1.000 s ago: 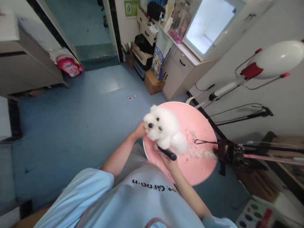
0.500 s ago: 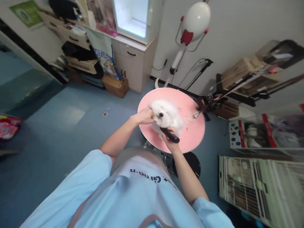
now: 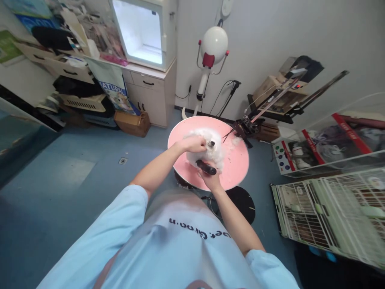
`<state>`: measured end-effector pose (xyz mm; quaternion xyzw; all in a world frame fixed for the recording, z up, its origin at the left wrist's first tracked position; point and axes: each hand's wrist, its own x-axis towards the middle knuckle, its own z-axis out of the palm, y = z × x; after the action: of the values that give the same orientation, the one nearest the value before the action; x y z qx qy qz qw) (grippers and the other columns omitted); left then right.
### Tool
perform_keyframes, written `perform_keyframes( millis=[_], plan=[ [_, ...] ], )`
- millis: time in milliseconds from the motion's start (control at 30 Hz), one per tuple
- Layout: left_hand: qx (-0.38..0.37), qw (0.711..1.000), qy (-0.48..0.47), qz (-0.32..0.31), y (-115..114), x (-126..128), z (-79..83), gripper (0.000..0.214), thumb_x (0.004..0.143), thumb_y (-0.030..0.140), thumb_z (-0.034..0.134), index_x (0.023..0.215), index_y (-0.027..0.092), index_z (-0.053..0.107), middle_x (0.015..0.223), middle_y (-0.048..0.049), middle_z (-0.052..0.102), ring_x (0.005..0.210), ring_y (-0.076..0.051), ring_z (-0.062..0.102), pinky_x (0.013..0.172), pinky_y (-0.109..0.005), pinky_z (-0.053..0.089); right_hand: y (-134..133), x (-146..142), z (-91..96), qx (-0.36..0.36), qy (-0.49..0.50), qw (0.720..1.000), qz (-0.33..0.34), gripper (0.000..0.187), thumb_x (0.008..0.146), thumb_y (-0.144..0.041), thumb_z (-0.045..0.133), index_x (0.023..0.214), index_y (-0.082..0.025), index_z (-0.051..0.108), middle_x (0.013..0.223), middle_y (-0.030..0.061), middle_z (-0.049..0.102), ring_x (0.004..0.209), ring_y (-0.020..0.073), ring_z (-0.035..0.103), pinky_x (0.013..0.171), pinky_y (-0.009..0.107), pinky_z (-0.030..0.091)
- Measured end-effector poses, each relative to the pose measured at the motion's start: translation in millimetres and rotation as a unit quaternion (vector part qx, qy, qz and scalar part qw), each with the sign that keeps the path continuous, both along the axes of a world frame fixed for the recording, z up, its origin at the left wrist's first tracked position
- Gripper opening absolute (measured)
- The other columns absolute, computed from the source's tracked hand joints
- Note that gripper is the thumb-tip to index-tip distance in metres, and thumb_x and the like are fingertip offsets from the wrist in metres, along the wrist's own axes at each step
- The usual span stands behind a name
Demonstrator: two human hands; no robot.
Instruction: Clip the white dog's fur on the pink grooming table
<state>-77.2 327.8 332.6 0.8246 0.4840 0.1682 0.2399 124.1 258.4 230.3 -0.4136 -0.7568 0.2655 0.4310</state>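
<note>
A fluffy white dog (image 3: 200, 132) is on a round pink table (image 3: 237, 168), its dark nose showing near the table's middle. My left hand (image 3: 195, 143) is closed at the side of its muzzle, seemingly gripping the fur there; the fingertips are partly lost in the coat. Against the dog's near side, my right hand (image 3: 211, 180) is wrapped around a black hair clipper (image 3: 206, 167). The clipper's cutting end is hard to make out against the white coat.
Tufts of cut fur (image 3: 236, 141) lie on the table's right part, beside a black clamp and arm (image 3: 245, 127). Behind stands a white dryer (image 3: 214, 44) on a pole. A black round stool (image 3: 240, 204) is below the table; wire cages (image 3: 313, 212) stand at right.
The dog's muzzle has turned to the right, and my left hand has moved with it. The clipper has shifted slightly left along the near side. My view has swung right.
</note>
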Motion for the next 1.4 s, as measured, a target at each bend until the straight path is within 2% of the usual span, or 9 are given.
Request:
perform_keyframes(
  millis=[167,333,500,600,733,900,1067,1267,1400],
  plan=[
    [-0.006,0.999,0.027,-0.043,11.0,1.6,12.3,0.025,0.075,0.025,0.053,0.072,0.013,0.075,0.066,-0.0059,0.066,0.055,-0.014,0.043,0.056,-0.031,0.027,-2.5,-14.2,-0.7,0.033,0.028,0.998,-0.047,0.038,0.084,-0.037,0.072,0.116,-0.021,0.060,0.118,0.0135,0.070,0.109,0.0274,0.069,0.091,0.044,0.058],
    [-0.023,0.991,0.038,-0.129,27.1,1.0,25.9,0.028,0.078,0.024,0.051,0.076,0.011,0.076,0.066,-0.0056,0.065,0.054,-0.013,0.040,0.057,-0.030,0.029,-12.6,-30.5,-2.2,0.003,-0.036,0.996,-0.084,0.037,0.081,-0.042,0.076,0.109,-0.021,0.066,0.104,0.0105,0.074,0.101,0.0280,0.071,0.092,0.048,0.057],
    [-0.009,0.971,0.045,-0.233,47.5,0.0,27.3,0.029,0.079,0.025,0.053,0.079,0.011,0.078,0.069,-0.0068,0.067,0.056,-0.014,0.043,0.059,-0.029,0.032,-21.8,-41.9,18.5,0.056,0.009,0.983,-0.177,0.042,0.084,-0.044,0.072,0.117,-0.022,0.060,0.119,0.0135,0.069,0.114,0.0297,0.066,0.099,0.052,0.055],
    [-0.009,0.960,0.050,-0.275,55.1,0.9,27.4,0.029,0.079,0.025,0.053,0.081,0.012,0.079,0.073,-0.0079,0.070,0.059,-0.015,0.047,0.059,-0.029,0.032,-20.8,-56.4,29.0,0.019,-0.031,0.984,-0.177,0.040,0.086,-0.041,0.071,0.120,-0.022,0.061,0.121,0.0136,0.069,0.112,0.0294,0.067,0.098,0.051,0.055],
    [0.001,0.950,0.056,-0.309,59.1,1.8,27.5,0.033,0.082,0.025,0.051,0.090,0.011,0.080,0.083,-0.0101,0.074,0.063,-0.016,0.052,0.062,-0.029,0.034,-27.9,-74.3,32.7,-0.033,-0.064,0.981,-0.181,0.038,0.084,-0.038,0.074,0.117,-0.021,0.064,0.115,0.0130,0.072,0.103,0.0291,0.070,0.091,0.050,0.059],
    [0.003,0.931,0.049,-0.361,62.9,9.1,23.2,0.032,0.078,0.027,0.052,0.082,0.013,0.080,0.077,-0.0105,0.072,0.061,-0.018,0.052,0.060,-0.031,0.033,-25.8,-87.9,31.6,0.067,-0.034,0.955,-0.287,0.040,0.083,-0.039,0.073,0.117,-0.021,0.061,0.116,0.0134,0.071,0.108,0.0294,0.068,0.097,0.052,0.056],
    [-0.002,0.924,0.038,-0.381,62.8,20.7,24.6,0.035,0.078,0.027,0.050,0.088,0.010,0.079,0.076,-0.0117,0.071,0.058,-0.018,0.051,0.059,-0.032,0.035,-23.4,-98.7,16.9,-0.023,-0.093,0.958,-0.271,0.040,0.081,-0.041,0.075,0.114,-0.021,0.064,0.112,0.0129,0.073,0.104,0.0299,0.071,0.093,0.050,0.058],
    [-0.011,0.915,0.030,-0.401,60.3,26.8,31.8,0.034,0.076,0.028,0.054,0.089,0.010,0.080,0.078,-0.0128,0.072,0.064,-0.020,0.057,0.066,-0.032,0.041,-25.3,-101.3,19.7,0.100,-0.050,0.929,-0.352,0.042,0.081,-0.040,0.076,0.115,-0.021,0.060,0.115,0.0134,0.071,0.110,0.0297,0.068,0.102,0.053,0.052],
    [-0.024,0.910,0.025,-0.413,61.5,32.4,29.5,0.038,0.077,0.028,0.054,0.094,0.008,0.080,0.080,-0.0141,0.072,0.067,-0.022,0.059,0.067,-0.034,0.043,-16.6,-109.5,13.5,0.027,-0.092,0.949,-0.300,0.038,0.085,-0.040,0.071,0.117,-0.021,0.061,0.115,0.0133,0.071,0.109,0.0294,0.070,0.097,0.050,0.056]
  ],
)
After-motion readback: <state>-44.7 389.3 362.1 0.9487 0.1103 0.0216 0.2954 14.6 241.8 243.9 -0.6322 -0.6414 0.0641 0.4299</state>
